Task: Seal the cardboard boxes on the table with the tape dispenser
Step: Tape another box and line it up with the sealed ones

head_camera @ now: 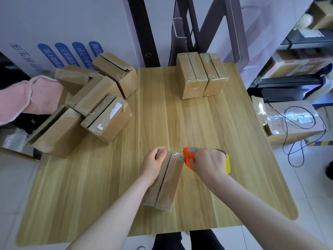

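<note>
A small cardboard box (166, 183) lies lengthwise on the wooden table (207, 127), near its front edge. My left hand (154, 164) grips the box's far left end, thumb on top. My right hand (209, 164) holds an orange and yellow tape dispenser (189, 156), its orange front pressed against the box's far right corner. Clear tape shines over that far end. Several cardboard boxes (100, 101) lie in a loose pile at the left of the table. Two boxes with clear tape on them (201, 74) stand side by side at the back.
A pink cloth (30, 98) hangs at the left edge. On the floor to the right sits a large taped carton (292, 120) with a black cable (297, 141) looped over it. Shelves with more cartons (297, 65) stand at the far right. Dark metal frame legs rise behind the table.
</note>
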